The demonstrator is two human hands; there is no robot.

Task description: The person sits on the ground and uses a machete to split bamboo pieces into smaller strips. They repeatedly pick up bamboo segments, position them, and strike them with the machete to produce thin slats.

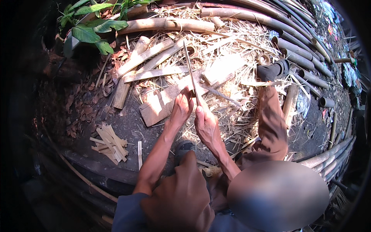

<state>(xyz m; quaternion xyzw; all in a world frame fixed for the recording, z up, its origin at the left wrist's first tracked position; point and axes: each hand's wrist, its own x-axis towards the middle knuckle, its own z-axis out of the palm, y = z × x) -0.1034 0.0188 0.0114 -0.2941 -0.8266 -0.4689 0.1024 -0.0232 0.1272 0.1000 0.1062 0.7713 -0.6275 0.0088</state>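
Because the bamboo strip (190,65) is thin and long, it is judged light, springy and sharp-edged (easily split), best gripped low near its base. It is held upright, its lower end pinched between the closed fingers (186,96) of the left hand (181,110) and the right hand (205,125), above a board (160,104) and scattered shavings (232,81).

Bamboo poles (293,48) run from twelve to three o'clock. Split slats (148,62) lie at eleven, green leaves (91,29) beyond them. Short sticks (110,143) are piled at eight. A plank (162,102) sits near centre.
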